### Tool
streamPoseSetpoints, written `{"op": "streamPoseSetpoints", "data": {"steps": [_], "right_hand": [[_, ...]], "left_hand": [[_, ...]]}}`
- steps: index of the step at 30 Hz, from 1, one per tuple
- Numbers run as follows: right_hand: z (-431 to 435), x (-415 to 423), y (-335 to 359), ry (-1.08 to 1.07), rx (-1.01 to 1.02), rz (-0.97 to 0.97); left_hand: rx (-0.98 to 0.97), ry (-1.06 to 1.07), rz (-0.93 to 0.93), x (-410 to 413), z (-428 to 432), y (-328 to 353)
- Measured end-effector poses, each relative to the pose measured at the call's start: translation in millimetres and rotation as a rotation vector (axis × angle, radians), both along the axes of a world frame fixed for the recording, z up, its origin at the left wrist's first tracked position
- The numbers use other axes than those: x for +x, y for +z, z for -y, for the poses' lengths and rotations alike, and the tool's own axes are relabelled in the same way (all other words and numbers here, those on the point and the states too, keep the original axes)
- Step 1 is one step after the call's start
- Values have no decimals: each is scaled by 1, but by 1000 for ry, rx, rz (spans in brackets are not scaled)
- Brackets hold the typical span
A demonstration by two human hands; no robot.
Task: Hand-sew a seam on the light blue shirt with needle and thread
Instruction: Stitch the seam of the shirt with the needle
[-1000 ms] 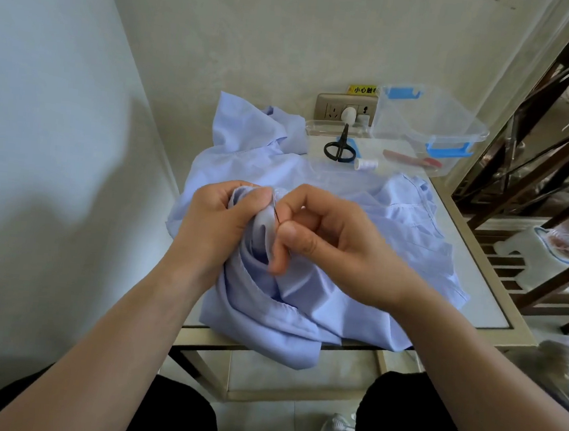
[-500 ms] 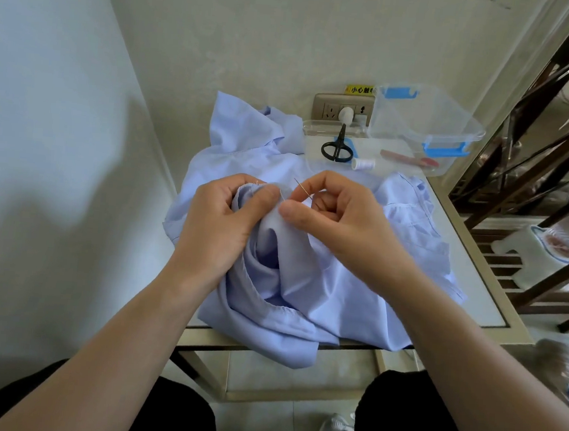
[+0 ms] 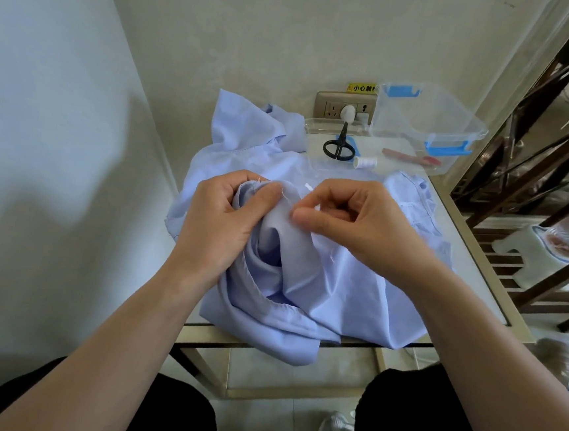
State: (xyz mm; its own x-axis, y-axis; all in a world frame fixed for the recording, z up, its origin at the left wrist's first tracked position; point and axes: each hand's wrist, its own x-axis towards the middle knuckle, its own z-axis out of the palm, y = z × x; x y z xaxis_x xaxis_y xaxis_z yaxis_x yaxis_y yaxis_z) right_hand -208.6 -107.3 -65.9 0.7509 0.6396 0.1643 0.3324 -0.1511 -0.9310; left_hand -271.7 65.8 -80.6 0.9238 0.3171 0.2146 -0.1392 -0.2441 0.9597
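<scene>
Between the fingers (image 3: pixel 267 196), shirt (image 3: pixel 338 288) pinched

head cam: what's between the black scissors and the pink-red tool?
A white thread spool lies between the scissors and the pink-red tool, seen in the head view.

black scissors (image 3: pixel 339 145), clear plastic box (image 3: pixel 422 119), wall socket (image 3: pixel 330 106)

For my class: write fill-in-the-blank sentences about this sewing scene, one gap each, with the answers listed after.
1. The left hand grips a fold of the shirt, which is light ____.
2. The scissors have ____ handles.
3. The thread spool beside the scissors is ____.
4. The right hand pinches the needle beside the left hand's ____.
Missing words: blue, black, white, thumb.
</scene>
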Motion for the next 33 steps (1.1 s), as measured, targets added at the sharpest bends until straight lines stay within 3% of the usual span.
{"op": "streamPoseSetpoints", "data": {"steps": [4,9,17,25,33], "right_hand": [[4,11,-1,-110,180,-160],[5,13,5,-131,274,-208],[-1,11,5,149,226,-485],[2,17,-3,122,207,-412],[3,16,-4,58,101,-307]], "left_hand": [[-14,-44,-3,-2,-2,2],[-49,-99,-13,-4,-3,3],[-73,-150,-22,-5,-6,1],[-185,-173,-102,-5,-8,5],[-119,-146,-73,-4,-7,6]]}}
